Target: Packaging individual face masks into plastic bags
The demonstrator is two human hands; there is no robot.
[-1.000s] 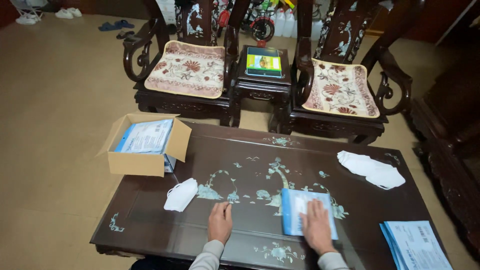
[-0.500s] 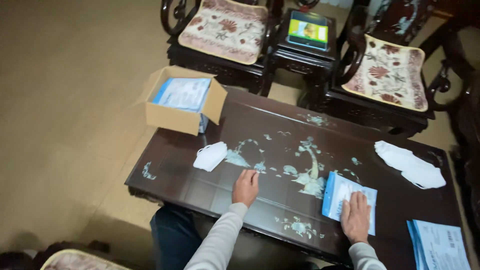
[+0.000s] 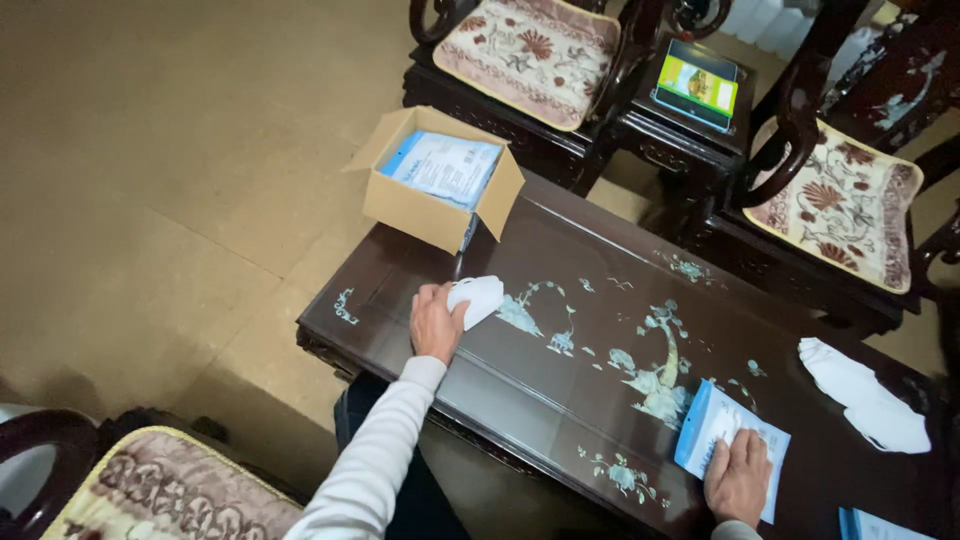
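i see a dark inlaid wooden table (image 3: 600, 300) on a tan floor (image 3: 150, 180), with carved chairs (image 3: 520, 60) carrying floral cushions (image 3: 845, 205) beyond.
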